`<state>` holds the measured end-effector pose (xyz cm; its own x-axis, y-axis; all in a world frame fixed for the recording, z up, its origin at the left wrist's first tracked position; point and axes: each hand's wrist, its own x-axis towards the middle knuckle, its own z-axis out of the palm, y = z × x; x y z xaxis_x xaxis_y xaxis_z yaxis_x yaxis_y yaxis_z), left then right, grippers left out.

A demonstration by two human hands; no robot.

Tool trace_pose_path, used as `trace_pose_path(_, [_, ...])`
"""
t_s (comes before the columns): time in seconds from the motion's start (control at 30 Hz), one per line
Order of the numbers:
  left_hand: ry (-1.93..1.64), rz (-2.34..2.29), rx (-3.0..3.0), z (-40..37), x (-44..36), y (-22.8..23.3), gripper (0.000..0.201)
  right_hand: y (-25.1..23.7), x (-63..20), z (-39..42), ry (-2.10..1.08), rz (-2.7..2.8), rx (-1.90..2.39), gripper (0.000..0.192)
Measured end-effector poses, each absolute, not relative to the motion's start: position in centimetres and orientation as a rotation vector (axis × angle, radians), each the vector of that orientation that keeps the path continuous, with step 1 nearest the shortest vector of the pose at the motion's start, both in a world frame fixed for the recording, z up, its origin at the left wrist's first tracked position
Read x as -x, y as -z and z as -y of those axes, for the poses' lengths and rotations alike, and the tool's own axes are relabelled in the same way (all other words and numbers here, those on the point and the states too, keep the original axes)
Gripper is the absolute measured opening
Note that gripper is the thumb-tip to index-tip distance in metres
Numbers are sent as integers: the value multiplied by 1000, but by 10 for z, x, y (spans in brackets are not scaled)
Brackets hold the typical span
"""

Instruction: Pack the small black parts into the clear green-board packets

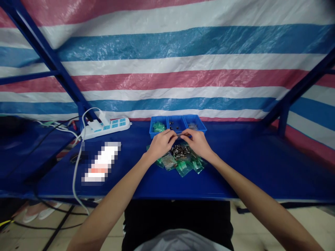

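Observation:
Both of my hands meet over the front of a blue three-part tray [151, 129]. My left hand [162, 142] is closed, thumb and fingers pinching one end of a thin dark strip [179, 135], perhaps the edge of a small plastic bag. The strip's other end sits in the closed fingers of my right hand [196, 141]. Just below lies a pile of small metal and black fittings [180, 151]. Around it are small clear bags with green contents [184, 168] and one with pale pieces [169, 161]. My hands hide part of the tray's front and the pile's back.
A white power strip [107, 127] with plugs and a white cable [75, 167] lies on the left of the blue table [162, 188]. A blurred-out pale rectangle [102, 162] is nearby. Blue frame posts [284, 115] stand at both sides before a striped tarp [178, 45].

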<state>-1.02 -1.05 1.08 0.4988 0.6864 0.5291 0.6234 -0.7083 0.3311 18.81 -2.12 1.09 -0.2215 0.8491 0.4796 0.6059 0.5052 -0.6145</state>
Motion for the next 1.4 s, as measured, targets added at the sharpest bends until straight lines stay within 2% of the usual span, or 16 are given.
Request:
trace_pose_path(0.1, [-975, -1149, -2615, 10, 11, -10, 10, -12, -188, 21, -449, 1884, 1224, 9])
trace_pose_path(0.27, [-969, -1141, -2621, 9, 12, -7, 42, -8, -190, 17, -681, 1793, 1198, 17])
trace_pose_path(0.33, [-987, -1119, -2636, 9, 12, -7, 48, -7, -190, 16, -791, 1743, 1178, 20])
trace_pose_path(0.57, [-1023, -1045, -2736, 11, 12, -8, 26, -5, -187, 18, -1001, 1605, 1092, 29])
trace_pose_path(0.67, [-1068, -1048, -2743, 9, 12, -6, 22, -2, -186, 16, -1001, 1567, 1066, 33])
trace_pose_path(0.83, [-1129, -1092, -2727, 8, 12, -5, 23, 1, -186, 15, -1009, 1579, 1024, 19])
trace_pose_path(0.97, [-1168, -1124, -2702, 6, 12, -4, 27, -1, -185, 17, -1016, 1633, 1032, 19])
trace_pose_path(1.23, [-1180, -1103, -2701, 9, 11, -5, 31, -3, -184, 20, -547, 1839, 1139, 13])
trace_pose_path(1.4, [-1151, -1084, -2684, 10, 10, -8, 30, -2, -185, 20, -509, 1845, 1136, 16])
